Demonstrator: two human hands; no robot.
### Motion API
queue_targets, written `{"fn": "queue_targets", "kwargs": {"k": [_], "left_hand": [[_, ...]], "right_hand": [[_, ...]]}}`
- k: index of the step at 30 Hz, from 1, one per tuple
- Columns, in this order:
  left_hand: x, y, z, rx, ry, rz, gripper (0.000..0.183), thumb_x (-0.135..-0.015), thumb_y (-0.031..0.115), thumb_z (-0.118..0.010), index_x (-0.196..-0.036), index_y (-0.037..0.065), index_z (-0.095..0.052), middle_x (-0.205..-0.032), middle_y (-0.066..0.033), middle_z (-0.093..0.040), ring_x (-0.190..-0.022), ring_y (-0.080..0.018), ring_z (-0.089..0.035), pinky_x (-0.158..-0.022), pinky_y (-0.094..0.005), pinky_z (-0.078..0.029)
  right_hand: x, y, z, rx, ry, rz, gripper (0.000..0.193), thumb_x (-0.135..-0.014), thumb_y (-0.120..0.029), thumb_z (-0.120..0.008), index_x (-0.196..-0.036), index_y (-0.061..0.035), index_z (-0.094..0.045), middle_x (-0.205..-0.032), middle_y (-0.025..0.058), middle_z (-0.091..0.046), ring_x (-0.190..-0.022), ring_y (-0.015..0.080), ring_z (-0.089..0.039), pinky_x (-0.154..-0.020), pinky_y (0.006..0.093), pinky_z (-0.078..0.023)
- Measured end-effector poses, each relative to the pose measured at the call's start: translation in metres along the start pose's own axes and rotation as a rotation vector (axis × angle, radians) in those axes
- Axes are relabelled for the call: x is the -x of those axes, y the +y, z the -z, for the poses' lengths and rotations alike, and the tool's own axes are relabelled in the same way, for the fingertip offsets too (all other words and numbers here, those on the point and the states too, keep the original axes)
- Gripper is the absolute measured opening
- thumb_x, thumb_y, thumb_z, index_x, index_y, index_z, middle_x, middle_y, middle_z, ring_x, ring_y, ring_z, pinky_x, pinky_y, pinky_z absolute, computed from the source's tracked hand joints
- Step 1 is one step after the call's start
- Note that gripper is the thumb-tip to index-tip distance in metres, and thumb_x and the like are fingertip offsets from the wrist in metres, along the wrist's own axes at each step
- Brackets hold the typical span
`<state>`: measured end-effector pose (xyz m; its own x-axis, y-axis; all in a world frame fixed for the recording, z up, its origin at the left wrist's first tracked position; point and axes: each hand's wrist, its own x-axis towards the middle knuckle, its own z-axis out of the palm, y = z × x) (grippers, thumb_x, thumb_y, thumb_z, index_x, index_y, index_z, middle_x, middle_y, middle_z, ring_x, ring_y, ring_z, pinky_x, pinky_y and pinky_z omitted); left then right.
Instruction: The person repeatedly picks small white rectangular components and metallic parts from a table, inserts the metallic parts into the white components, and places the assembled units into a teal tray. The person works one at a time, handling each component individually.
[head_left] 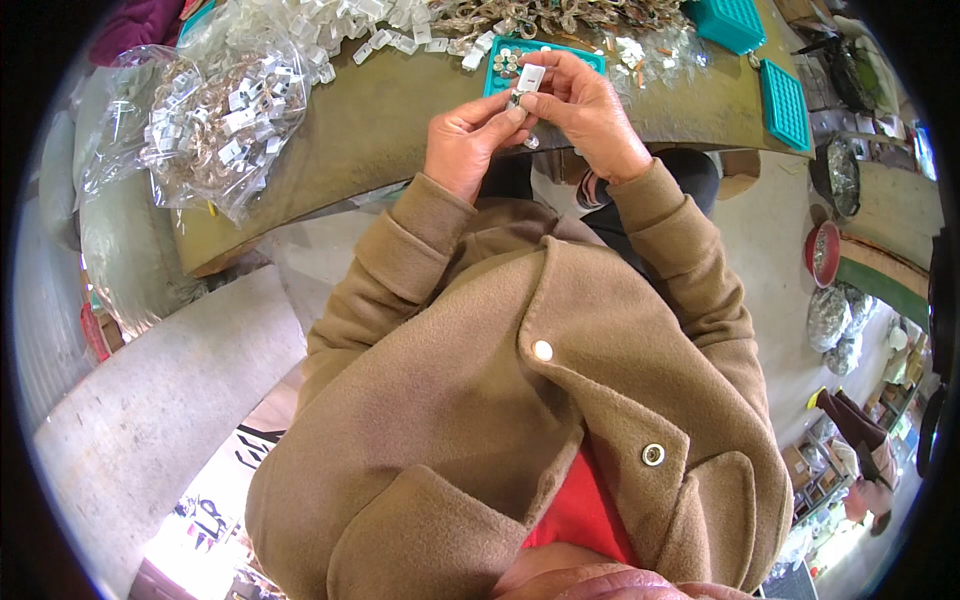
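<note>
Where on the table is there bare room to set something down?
On the tabletop, one patch lies between the filled clear bag and left hand, short of the white pieces; another, along the near edge, between the right hand and right-hand teal tray. The far side is crowded with white pieces and brown bundles; the hands overlap the middle tray.
</note>
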<state>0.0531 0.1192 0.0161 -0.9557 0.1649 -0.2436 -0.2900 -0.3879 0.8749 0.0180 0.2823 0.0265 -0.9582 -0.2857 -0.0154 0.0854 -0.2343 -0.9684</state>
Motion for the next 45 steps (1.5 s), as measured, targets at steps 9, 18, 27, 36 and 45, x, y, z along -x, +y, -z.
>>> {"fn": "queue_targets", "kwargs": {"k": [9,18,27,36,45], "left_hand": [[0.003,0.006,-0.012,0.112,0.055,0.144,0.023,-0.098,0.014,-0.058,-0.112,-0.003,-0.064,-0.101,-0.0105,-0.069,-0.093,-0.0184,-0.069,-0.077,-0.0268,-0.059],[-0.008,-0.004,0.004,0.619,-0.096,0.499,0.02,-0.097,0.017,-0.061,-0.113,0.007,-0.06,-0.104,-0.0108,-0.067,-0.086,-0.0112,-0.069,-0.061,-0.0175,-0.056],[-0.009,-0.01,-0.007,0.912,-0.082,0.605,0.018,-0.097,0.019,-0.061,-0.112,0.01,-0.058,-0.102,-0.0097,-0.065,-0.064,-0.0026,-0.056,-0.044,-0.0151,-0.04],[-0.007,-0.007,-0.018,0.732,-0.184,0.638,0.023,-0.098,0.029,-0.06,-0.109,0.008,-0.059,-0.097,-0.0048,-0.068,-0.06,-0.0008,-0.052,-0.044,-0.0143,-0.037],[0.006,-0.01,-0.036,0.166,-0.185,0.61,0.023,-0.096,0.024,-0.062,-0.106,0.004,-0.068,-0.09,0.0002,-0.068,-0.067,-0.0032,-0.053,-0.05,-0.0175,-0.04]], "right_hand": [[0.01,0.002,-0.007,0.575,0.141,0.088,0.031,-0.095,-0.027,-0.059,-0.083,0.0007,-0.062,-0.062,0.0073,-0.054,-0.06,0.0118,-0.047,-0.055,0.0331,-0.04],[0.013,0.004,0.003,0.005,0.116,-0.11,0.023,-0.096,-0.016,-0.057,-0.087,0.0033,-0.067,-0.074,0.0,-0.063,-0.063,0.0084,-0.056,-0.061,0.0252,-0.046],[0.012,-0.008,0.029,-0.021,-0.132,-0.045,0.031,-0.092,-0.013,-0.063,-0.119,0.0014,-0.066,-0.097,0.0091,-0.071,-0.083,0.0123,-0.065,-0.082,0.0269,-0.053],[0.031,0.001,0.031,0.824,0.053,0.617,0.037,-0.079,-0.01,-0.072,-0.117,-0.0098,-0.068,-0.091,0.0068,-0.069,-0.082,0.0251,-0.063,-0.075,0.0342,-0.053],[0.08,0.017,0.041,0.926,0.182,0.586,0.037,-0.075,-0.01,-0.074,-0.111,-0.0084,-0.068,-0.104,0.0091,-0.068,-0.097,0.0276,-0.063,-0.085,0.0388,-0.051]]}}
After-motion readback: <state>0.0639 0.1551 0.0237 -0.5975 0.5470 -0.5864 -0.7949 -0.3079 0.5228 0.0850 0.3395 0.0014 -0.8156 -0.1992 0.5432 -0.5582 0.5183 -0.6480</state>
